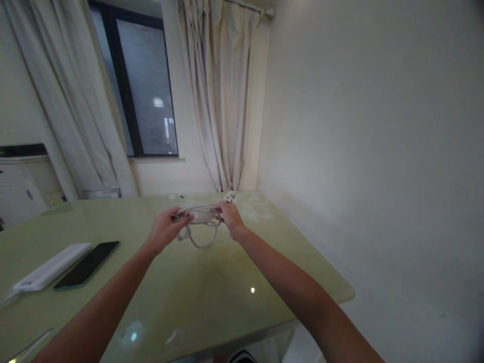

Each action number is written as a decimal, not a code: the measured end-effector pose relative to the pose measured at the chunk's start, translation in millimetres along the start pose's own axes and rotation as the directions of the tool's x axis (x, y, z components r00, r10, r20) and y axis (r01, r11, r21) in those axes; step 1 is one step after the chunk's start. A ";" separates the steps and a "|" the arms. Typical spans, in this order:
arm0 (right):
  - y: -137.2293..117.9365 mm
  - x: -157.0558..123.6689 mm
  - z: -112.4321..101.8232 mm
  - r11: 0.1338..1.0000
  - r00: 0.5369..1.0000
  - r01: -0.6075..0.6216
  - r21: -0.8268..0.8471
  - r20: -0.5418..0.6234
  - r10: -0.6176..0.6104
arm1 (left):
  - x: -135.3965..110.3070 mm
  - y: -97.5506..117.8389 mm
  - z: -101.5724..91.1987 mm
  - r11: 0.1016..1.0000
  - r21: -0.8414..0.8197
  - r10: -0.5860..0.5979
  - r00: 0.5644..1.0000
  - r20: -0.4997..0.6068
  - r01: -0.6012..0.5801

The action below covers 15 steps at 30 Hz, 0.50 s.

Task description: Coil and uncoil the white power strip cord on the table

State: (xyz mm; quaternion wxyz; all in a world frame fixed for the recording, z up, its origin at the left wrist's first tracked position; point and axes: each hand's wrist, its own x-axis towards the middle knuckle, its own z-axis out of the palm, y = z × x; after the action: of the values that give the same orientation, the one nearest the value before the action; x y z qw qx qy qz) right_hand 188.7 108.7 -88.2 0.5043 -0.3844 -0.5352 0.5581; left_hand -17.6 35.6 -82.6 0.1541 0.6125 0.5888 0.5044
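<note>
A looped white cable point(206, 245) is held up between my two hands over the table. My left hand point(168, 225) pinches the left end of the loops, thumb on the near side. At the other end, the fingers of my right hand point(231, 218) are closed around the loops. Within the coil a pale, solid-looking part point(203, 217) shows, its kind unclear. One loop of the cable hangs below the rest. Just beyond my right hand is a small white object with dark marks point(230, 196); whether it joins the cable I cannot tell.
The glossy greenish table point(212, 302) meets a wall on the right. To the left lie a black-screened smartphone point(88, 264) and a long white case-like object point(53, 267). A thin clear-edged item point(32, 345) is at the near left. Curtains point(223, 101) hang behind.
</note>
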 end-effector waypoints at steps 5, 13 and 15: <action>38.1 -5.3 32.5 0.994 0.999 0.016 -0.110 -0.038 -0.020 | 1.8 -33.4 14.3 0.967 0.255 0.095 0.952 -0.292 -0.018; 82.6 17.5 88.4 0.863 0.999 -0.043 -0.503 -0.044 0.023 | -7.0 -108.5 26.9 0.940 0.219 -0.136 0.875 -0.465 0.263; 93.3 24.6 94.1 0.793 0.999 -0.033 -0.609 -0.044 0.008 | -11.2 -120.6 26.9 0.933 0.231 -0.143 0.872 -0.468 0.277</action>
State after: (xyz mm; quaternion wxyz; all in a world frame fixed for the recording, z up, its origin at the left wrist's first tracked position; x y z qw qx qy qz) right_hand 78.7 120.5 -165.0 0.3580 -0.5429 -0.6722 0.3540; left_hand -62.1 67.9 -193.9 -0.0213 0.4287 0.7397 0.5183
